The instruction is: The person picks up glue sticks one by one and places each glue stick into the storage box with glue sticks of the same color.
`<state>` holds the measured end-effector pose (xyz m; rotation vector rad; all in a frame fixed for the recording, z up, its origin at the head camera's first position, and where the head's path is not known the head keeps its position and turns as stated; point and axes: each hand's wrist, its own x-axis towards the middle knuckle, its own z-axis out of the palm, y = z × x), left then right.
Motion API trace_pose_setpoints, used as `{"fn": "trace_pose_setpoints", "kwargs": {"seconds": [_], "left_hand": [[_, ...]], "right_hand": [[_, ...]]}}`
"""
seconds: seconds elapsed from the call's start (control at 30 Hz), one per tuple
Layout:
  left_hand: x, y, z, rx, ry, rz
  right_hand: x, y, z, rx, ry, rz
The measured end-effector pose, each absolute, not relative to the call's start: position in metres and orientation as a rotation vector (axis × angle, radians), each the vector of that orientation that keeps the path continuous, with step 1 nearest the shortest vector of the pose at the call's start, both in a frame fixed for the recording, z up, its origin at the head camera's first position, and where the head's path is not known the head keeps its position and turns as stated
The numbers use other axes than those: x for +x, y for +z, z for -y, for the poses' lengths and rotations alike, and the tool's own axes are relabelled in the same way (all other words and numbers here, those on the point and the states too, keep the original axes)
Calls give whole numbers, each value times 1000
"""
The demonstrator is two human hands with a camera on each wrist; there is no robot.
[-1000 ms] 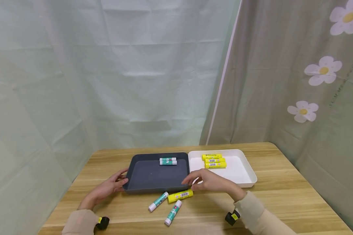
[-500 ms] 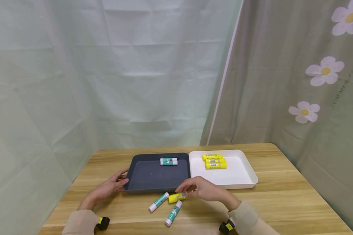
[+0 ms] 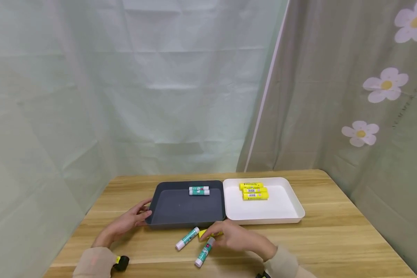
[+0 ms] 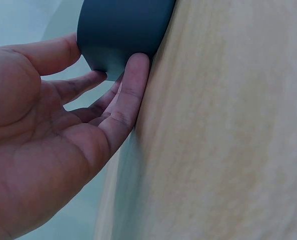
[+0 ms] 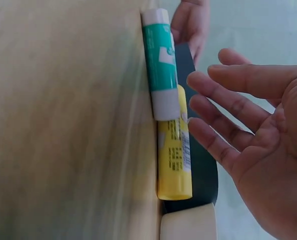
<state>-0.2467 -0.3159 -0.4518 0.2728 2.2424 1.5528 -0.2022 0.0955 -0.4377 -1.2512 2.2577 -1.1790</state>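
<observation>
Left hand rests relaxed fingertips against the end wall of the dark tray, apparently to steady it; right hand, fingers loosely spread and gripping nothing, is over the yellow glue stick lying on the table just before that tray. Two green-labelled sticks lie close by, the nearer likely crowding access; three yellow sticks sit in the white tray.

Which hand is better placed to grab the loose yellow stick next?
Right hand, I'd judge: its fingers are apart and close to the yellow stick, holding nothing. The left hand is farther off, touching the left end of the dark tray.
</observation>
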Motion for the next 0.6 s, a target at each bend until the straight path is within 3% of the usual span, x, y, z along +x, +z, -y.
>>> {"fn": "trace_pose_setpoints", "kwargs": {"seconds": [0.6], "left_hand": [[-246, -451, 317, 308, 1545, -2256]], "right_hand": [[-193, -445, -83, -1456, -762, -2419]]}}
